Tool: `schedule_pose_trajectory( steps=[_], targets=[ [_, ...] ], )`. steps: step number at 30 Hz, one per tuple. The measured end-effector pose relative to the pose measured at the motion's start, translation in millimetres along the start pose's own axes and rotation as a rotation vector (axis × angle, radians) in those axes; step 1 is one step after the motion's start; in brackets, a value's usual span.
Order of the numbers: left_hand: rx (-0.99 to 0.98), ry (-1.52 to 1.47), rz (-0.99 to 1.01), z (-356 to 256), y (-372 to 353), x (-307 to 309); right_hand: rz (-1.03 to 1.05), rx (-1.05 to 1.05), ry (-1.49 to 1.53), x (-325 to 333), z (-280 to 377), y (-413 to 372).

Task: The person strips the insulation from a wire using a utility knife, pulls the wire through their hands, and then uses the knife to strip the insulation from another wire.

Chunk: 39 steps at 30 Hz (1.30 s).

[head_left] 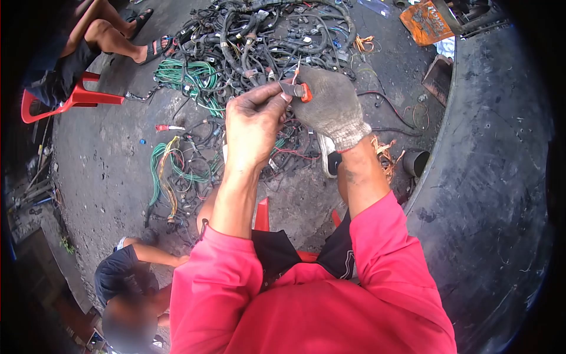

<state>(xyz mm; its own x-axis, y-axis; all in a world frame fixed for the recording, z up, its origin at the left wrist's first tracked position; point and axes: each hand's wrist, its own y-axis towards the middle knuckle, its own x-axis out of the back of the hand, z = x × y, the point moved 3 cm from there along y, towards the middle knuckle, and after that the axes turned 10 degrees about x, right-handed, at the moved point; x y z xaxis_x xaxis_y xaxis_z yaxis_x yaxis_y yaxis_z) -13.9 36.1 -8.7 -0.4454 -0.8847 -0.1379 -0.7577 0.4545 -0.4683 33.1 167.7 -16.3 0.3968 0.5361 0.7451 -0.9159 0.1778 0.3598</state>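
My bare left hand (pixel 254 121) is closed in a pinch, its thumb and fingertips on a thin wire whose pale end (pixel 296 72) sticks up between my hands. My right hand (pixel 332 105), in a grey knit glove, is closed around a small knife with an orange handle (pixel 306 93). The knife's short blade (pixel 290 89) points left and lies close to my left fingertips, across the wire. Whether the blade touches the wire is too small to tell. Beneath and beyond both hands lies a large heap of black wire harnesses (pixel 236 44).
Green wire bundles (pixel 191 79) and yellow and green wires (pixel 168 171) lie on the ground at left. Bare copper strands (pixel 384 156) sit by my right forearm. A person on a red chair (pixel 76 97) is at upper left, another person (pixel 127 271) at lower left. A dark panel (pixel 483 177) borders the right.
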Motion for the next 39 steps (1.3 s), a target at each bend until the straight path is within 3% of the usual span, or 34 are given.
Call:
schedule_pose_trajectory(
  steps=[7, 12, 14, 16, 18, 20, 21, 25, 32, 34, 39],
  targets=[
    [0.107, -0.154, 0.026, 0.5, 1.6, 0.8, -0.076, -0.044, -0.14, 5.9, -7.5, 0.6],
    [0.135, -0.294, 0.1, 0.8, 6.9, -1.9, 0.018, -0.316, -0.221, 10.8, -8.5, -0.4],
    [0.136, -0.298, 0.09, 1.0, 2.5, 3.3, -0.064, -0.376, -0.184, 12.3, -19.8, 0.6],
    [0.122, -0.297, 0.095, 3.1, 1.1, 13.0, -0.161, -0.575, -0.302, 32.3, -47.4, -5.0],
    [0.137, -0.338, 0.056, 0.0, -0.3, 18.8, -0.198, -0.529, -0.294, 36.1, -43.3, -6.1],
    [0.138, -0.34, 0.051, -4.7, 2.6, 18.1, -0.056, -0.326, -0.117, 28.9, -22.4, -3.4],
    [0.143, -0.34, 0.05, -5.0, 4.6, 16.9, -0.109, -0.203, 0.021, 22.5, -13.7, -3.5],
    [0.159, -0.33, 0.075, -0.3, 6.7, 9.4, -0.011, -0.069, 0.089, 3.1, 0.4, 1.3],
    [0.13, -0.297, 0.078, 1.2, 5.5, 2.8, 0.035, 0.012, -0.001, -1.4, 7.9, 7.7],
    [0.124, -0.235, 0.055, 2.0, 5.1, 3.2, 0.103, -0.138, -0.051, -0.1, 6.4, 8.0],
    [0.113, -0.204, 0.052, 1.5, 2.4, 2.4, 0.071, -0.175, -0.044, 1.8, 3.1, 6.2]
  ],
)
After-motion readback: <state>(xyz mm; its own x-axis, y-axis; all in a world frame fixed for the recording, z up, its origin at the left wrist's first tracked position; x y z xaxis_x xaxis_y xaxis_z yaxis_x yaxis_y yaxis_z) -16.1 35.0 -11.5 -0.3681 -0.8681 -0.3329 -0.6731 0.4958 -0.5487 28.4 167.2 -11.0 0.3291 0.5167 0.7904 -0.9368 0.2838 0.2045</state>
